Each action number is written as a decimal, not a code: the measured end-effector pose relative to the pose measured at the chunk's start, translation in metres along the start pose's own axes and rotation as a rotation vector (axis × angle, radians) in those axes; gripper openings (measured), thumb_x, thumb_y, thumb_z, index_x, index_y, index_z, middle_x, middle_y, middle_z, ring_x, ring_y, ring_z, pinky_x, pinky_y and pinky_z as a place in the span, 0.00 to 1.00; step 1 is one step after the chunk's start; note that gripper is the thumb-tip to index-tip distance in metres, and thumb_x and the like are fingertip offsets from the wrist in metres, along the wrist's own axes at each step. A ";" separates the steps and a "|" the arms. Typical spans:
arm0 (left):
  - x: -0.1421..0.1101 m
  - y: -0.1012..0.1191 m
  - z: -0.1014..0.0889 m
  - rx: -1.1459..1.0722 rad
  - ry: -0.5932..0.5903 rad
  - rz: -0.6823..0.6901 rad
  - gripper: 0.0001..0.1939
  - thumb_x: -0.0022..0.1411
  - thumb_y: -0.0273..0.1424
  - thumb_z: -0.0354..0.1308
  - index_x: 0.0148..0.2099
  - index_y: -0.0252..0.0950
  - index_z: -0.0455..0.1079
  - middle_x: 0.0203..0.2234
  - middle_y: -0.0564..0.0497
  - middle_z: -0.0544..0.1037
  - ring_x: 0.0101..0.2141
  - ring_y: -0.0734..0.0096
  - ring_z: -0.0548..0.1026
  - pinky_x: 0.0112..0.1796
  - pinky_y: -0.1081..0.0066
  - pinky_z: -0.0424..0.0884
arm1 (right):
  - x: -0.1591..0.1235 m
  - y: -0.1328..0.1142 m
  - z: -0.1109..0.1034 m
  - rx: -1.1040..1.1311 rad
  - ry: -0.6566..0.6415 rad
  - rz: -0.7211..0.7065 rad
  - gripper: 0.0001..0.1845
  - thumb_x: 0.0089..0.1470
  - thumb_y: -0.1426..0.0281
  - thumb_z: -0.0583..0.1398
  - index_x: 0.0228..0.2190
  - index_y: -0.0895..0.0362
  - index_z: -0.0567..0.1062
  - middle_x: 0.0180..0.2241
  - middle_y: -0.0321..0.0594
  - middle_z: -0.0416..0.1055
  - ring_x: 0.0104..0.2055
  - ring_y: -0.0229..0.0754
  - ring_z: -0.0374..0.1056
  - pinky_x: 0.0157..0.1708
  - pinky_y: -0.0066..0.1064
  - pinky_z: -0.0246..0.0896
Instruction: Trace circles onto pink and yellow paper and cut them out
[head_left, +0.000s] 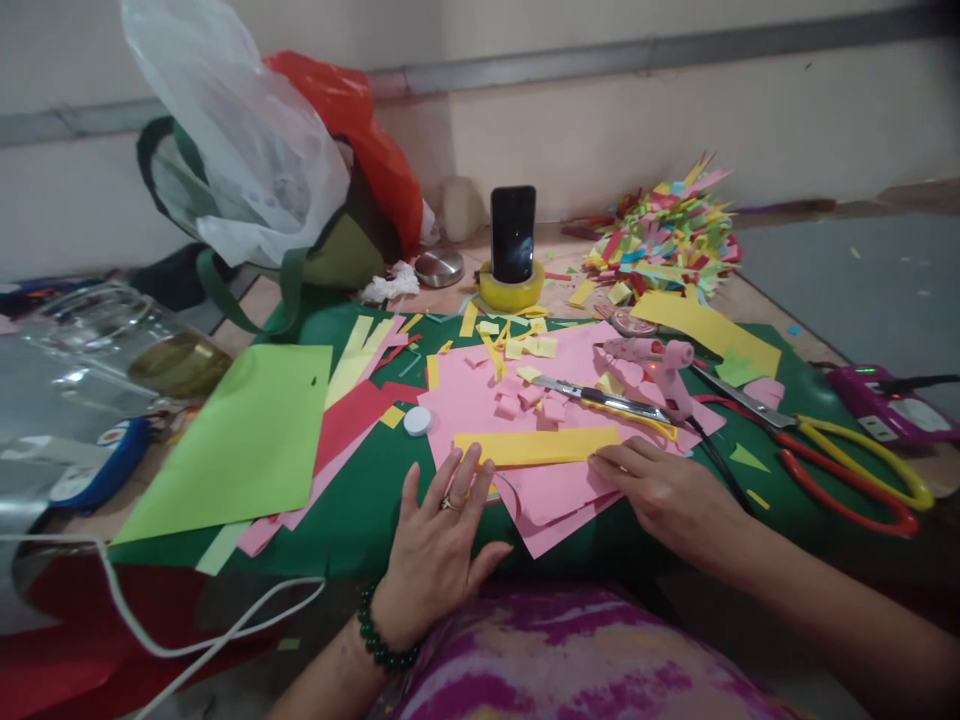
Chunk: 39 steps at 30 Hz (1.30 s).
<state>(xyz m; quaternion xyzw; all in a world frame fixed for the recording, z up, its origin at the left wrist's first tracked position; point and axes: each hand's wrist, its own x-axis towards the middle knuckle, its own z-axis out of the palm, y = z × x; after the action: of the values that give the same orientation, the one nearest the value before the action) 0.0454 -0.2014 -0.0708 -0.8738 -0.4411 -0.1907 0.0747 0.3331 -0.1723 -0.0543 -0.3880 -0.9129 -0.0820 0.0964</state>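
Observation:
A folded yellow paper strip (536, 446) lies on pink paper sheets (555, 490) over a dark green sheet (360, 510). My left hand (439, 535), with a ring and a bead bracelet, lies flat with fingers spread, fingertips touching the strip's left end. My right hand (664, 490) rests flat on the pink paper, fingertips at the strip's right end. Neither hand holds anything. Small pink and yellow paper scraps (525, 375) are scattered just beyond the strip.
A utility knife (607, 400), pink glue gun (660, 365) and red-yellow scissors (840, 465) lie to the right. A light green sheet (240, 440) and white cap (417, 421) sit left. A phone (514, 232) stands in a tape roll; bags (262, 160) and a paper pile (664, 235) are behind.

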 end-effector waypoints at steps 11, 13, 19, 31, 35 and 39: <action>0.050 -0.022 -0.006 -0.303 -0.277 -0.376 0.06 0.64 0.30 0.55 0.35 0.38 0.72 0.31 0.51 0.77 0.35 0.65 0.73 0.36 0.66 0.64 | 0.019 -0.006 -0.012 0.027 -0.203 0.159 0.12 0.52 0.83 0.55 0.29 0.57 0.75 0.30 0.44 0.73 0.34 0.45 0.66 0.27 0.32 0.58; 0.056 -0.024 -0.006 -0.342 -0.299 -0.395 0.05 0.63 0.28 0.57 0.33 0.37 0.71 0.29 0.52 0.76 0.33 0.67 0.73 0.34 0.67 0.63 | 0.026 -0.009 -0.013 -0.002 -0.213 0.188 0.11 0.52 0.83 0.55 0.30 0.57 0.74 0.29 0.44 0.73 0.33 0.45 0.66 0.27 0.32 0.58; 0.061 -0.024 -0.005 -0.277 -0.364 -0.374 0.06 0.63 0.26 0.56 0.32 0.37 0.70 0.29 0.52 0.76 0.32 0.66 0.72 0.34 0.66 0.61 | 0.039 -0.018 -0.001 0.082 -0.012 -0.042 0.21 0.50 0.84 0.53 0.46 0.60 0.73 0.39 0.48 0.73 0.38 0.47 0.66 0.33 0.33 0.63; 0.069 -0.019 -0.012 -0.197 -0.523 -0.395 0.05 0.65 0.24 0.53 0.39 0.36 0.69 0.34 0.49 0.78 0.38 0.62 0.74 0.39 0.62 0.63 | 0.034 -0.017 0.010 0.158 -0.045 -0.139 0.21 0.53 0.80 0.55 0.50 0.64 0.70 0.41 0.49 0.72 0.40 0.47 0.64 0.34 0.36 0.66; 0.060 -0.026 -0.010 -0.168 -0.440 -0.366 0.16 0.64 0.23 0.52 0.53 0.39 0.68 0.40 0.47 0.77 0.42 0.60 0.74 0.40 0.62 0.65 | 0.036 -0.016 0.011 0.181 -0.012 -0.152 0.20 0.54 0.80 0.55 0.49 0.65 0.71 0.40 0.49 0.72 0.38 0.47 0.63 0.33 0.37 0.65; 0.043 -0.035 -0.006 -0.089 -0.329 -0.293 0.25 0.63 0.23 0.51 0.62 0.41 0.63 0.36 0.46 0.75 0.37 0.60 0.73 0.35 0.64 0.67 | 0.037 -0.015 0.013 0.203 -0.003 -0.165 0.19 0.54 0.81 0.54 0.48 0.65 0.71 0.39 0.50 0.72 0.38 0.48 0.62 0.33 0.38 0.66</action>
<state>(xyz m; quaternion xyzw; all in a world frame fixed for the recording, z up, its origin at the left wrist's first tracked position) 0.0387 -0.1506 -0.0498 -0.8221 -0.5607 -0.0739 -0.0656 0.2953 -0.1538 -0.0592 -0.2999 -0.9455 0.0036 0.1266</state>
